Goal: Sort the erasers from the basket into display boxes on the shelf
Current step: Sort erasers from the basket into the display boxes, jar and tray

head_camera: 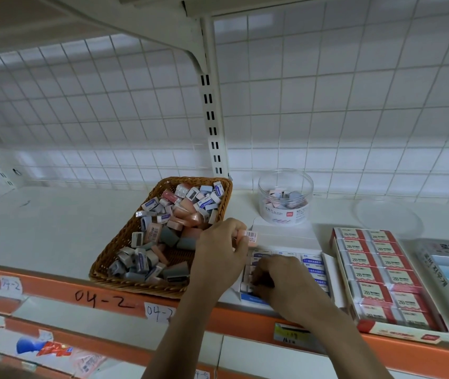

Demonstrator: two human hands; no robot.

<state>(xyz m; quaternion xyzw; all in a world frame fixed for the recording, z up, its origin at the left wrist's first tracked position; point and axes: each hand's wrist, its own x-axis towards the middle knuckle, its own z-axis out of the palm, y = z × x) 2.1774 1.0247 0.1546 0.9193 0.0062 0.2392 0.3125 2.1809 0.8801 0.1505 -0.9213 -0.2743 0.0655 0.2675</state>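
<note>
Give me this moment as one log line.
left hand: pinches pink eraser | right hand: in display box, grip unclear | basket: many erasers left

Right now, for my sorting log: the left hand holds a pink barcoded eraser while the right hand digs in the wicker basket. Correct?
One slip. The left hand holds the pink barcoded eraser, but the right hand is in the display box of blue-and-white erasers, beside the wicker basket, not in it. The head view shows this.
</note>
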